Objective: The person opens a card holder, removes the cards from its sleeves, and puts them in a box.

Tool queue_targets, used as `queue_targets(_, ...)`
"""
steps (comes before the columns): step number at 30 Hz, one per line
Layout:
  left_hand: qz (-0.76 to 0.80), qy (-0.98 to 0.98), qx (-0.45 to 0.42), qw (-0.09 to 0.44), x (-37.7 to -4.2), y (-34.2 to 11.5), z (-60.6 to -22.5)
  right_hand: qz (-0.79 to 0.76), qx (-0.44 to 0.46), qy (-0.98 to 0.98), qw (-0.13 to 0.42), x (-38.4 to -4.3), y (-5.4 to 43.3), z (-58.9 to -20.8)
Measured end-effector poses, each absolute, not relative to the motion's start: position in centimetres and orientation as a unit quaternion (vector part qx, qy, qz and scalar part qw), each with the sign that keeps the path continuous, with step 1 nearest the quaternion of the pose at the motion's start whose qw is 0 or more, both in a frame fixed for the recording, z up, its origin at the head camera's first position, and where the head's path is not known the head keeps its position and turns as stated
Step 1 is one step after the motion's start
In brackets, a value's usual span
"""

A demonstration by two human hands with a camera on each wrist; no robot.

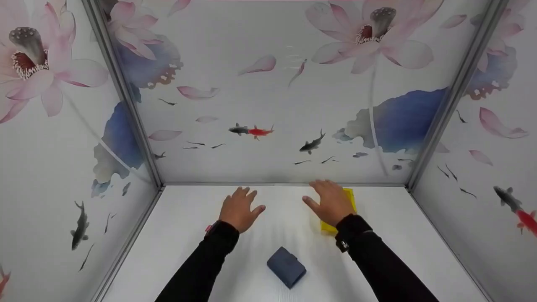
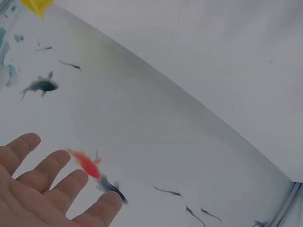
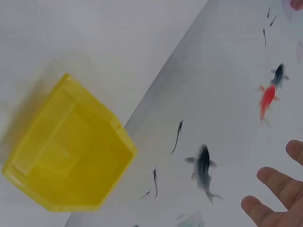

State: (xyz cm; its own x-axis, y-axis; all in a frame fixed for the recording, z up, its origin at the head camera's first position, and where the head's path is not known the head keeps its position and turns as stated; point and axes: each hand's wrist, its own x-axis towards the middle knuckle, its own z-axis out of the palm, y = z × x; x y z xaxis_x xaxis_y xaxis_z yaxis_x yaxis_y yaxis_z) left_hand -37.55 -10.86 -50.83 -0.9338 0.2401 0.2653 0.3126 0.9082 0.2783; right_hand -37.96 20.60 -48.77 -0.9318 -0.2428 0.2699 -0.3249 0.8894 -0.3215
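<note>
yellow bin [image 3: 71,151] rests on the desk [image 1: 176,251], behind the right hand [image 1: 331,204] in the head view; that hand is spread with nothing in it, and the left hand [image 1: 239,210] is likewise spread and bare. a dark blue case [image 1: 287,267] lies flat between the forearms, nearer the person than the hands. if the right wrist drops or swings, it could knock the bin, probably light, and slide it. a hasty reach back might merely push the flat case about. the right hand and sleeve hide much of the bin from above, and the left wrist view catches only its corner. whether wrist and bin touch, i cannot tell; neither wrist view shows the case.
</note>
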Motion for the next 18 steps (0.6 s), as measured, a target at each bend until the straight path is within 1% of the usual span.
queue_targets(3, -0.158, -0.969, -0.165, 0.095, -36.1, -10.0, -53.1, 0.163, 0.176, -0.964, 0.114, -36.6, 19.1, -50.7)
queue_targets(8, -0.146, -0.965, -0.197, 0.093, -34.0, -8.5, -56.3, 0.144, 0.21, -0.958, 0.13, -35.1, 17.5, -53.9)
queue_targets(10, -0.143, -0.965, -0.202, 0.084, -33.5, -7.9, -57.4, 0.145, 0.215, -0.958, 0.126, -34.8, 17.1, -54.9)
queue_targets(18, -0.12, -0.972, -0.2, -0.01, -32.5, -5.5, -61.2, 0.139, 0.235, -0.961, 0.039, -33.7, 16.1, -58.0)
